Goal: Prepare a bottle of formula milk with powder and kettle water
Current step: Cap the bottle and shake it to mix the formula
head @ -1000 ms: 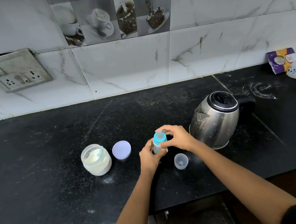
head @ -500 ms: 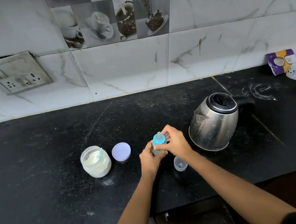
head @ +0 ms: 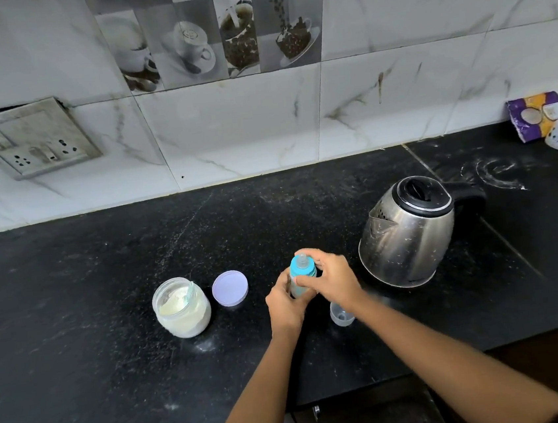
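Item, centre of the black stone countertop (head: 73, 301): one small baby bottle (head: 303, 271), blue screw collar and clear teat uppermost, roughly upright, held between both of your hands. Your left hand (head: 284, 305) is wrapped round the lower body of the bottle from the near-left side with its fingers curled on it. The base is covered, so you cannot tell whether it stands on the counter or is lifted clear. Your right hand (head: 335, 279) comes in from the right and grips the blue collar, thumb on the near side and fingers curled over the far side just below the teat. Both hands are closed on the bottle and meet at its front. Item, just beside your right wrist on the near side: one small clear plastic cap (head: 342, 315), mouth up, partly covered by the wrist. Item, right of the hands, near but apart: one steel electric kettle (head: 407, 235), black lid closed, spout turned left toward the bottle, black handle on the far right. Item, left of the hands: one round lilac lid (head: 230, 288), lying flat. Just beside it, further left: one open clear jar (head: 181, 307), more than half full of pale cream powder. Wall behind: white marble-pattern tiles (head: 227, 130); at left, a steel switch-and-socket plate (head: 29, 139) set at an angle with a dark gap above it. Far right, against the wall: one purple and yellow packet (head: 532, 115).
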